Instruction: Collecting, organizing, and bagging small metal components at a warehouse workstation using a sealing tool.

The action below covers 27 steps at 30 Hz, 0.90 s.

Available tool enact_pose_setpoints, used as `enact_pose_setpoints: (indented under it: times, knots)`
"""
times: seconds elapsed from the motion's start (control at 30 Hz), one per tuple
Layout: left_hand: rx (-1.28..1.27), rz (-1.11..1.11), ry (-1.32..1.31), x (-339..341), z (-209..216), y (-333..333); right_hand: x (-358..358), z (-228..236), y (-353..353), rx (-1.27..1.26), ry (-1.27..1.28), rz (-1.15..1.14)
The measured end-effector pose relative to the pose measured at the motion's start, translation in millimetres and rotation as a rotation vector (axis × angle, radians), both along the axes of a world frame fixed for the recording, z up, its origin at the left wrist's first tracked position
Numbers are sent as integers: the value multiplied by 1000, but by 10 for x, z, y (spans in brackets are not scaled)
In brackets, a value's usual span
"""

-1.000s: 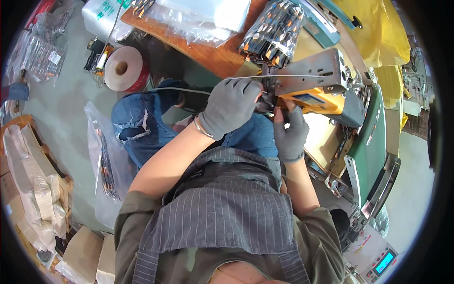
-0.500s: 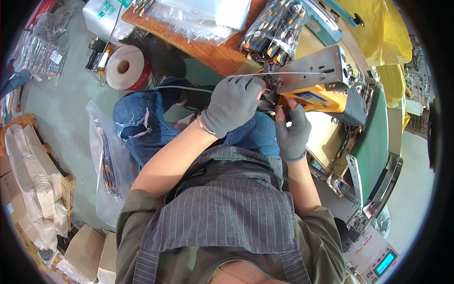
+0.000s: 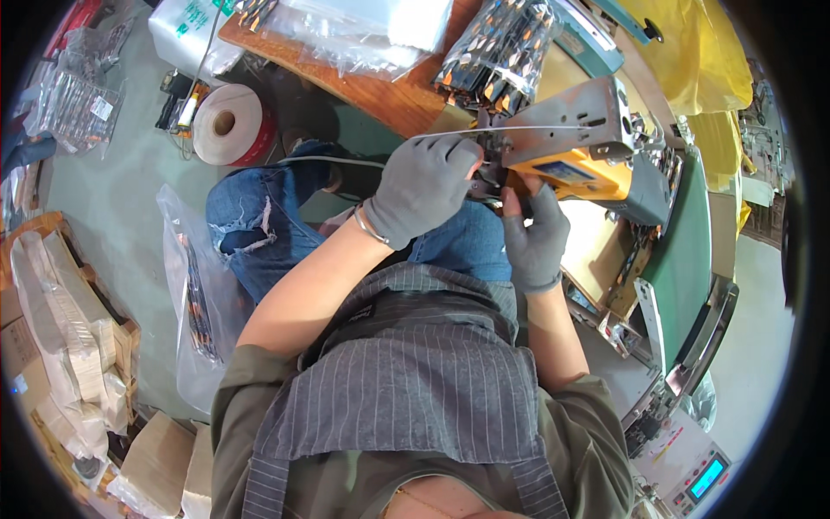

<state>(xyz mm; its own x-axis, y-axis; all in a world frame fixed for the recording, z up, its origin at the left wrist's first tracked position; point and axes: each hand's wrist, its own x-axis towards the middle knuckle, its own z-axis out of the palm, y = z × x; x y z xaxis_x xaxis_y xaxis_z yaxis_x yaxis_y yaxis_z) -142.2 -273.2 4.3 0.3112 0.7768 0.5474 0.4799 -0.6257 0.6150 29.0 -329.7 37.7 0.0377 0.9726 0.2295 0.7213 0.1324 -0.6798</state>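
Both hands wear grey gloves with bare fingertips and meet at the front end of a yellow and dark grey machine (image 3: pixel 596 179) with a small screen. Above that machine juts a perforated metal bracket (image 3: pixel 566 121). My left hand (image 3: pixel 424 186) is closed at the left of the bracket's dark front parts; whatever its fingertips pinch is hidden. Just below the machine's front, my right hand (image 3: pixel 536 238) has its thumb and fingers drawn together, and I cannot make out what is between them. A thin white cord (image 3: pixel 527 129) passes above my left hand and across the bracket.
A wooden table (image 3: pixel 337 73) ahead carries clear plastic bags (image 3: pixel 363 35) and a bundle of dark, orange-tipped pieces (image 3: pixel 497 56). A large tape roll (image 3: pixel 226 124) stands on the floor. Cardboard boxes (image 3: pixel 156 463) lie lower left; a green conveyor belt (image 3: pixel 679 259) runs at right.
Both hands keep the same place and grip at the machine's front, with only slight finger movement. The whole view has shifted a little.
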Motion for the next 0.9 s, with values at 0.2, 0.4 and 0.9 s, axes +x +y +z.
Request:
enact_pose_setpoints:
  times: [0.2,0.4,0.9]
  knots:
    - [-7,-15,1,9,-10,8,-4,7,-1,14,-17,1]
    - [19,48,18,-31,58,8,-6,18,9,28,2,-4]
    - [-149,-3,-96,-98,161,-169,16,85,22,41,273,-2]
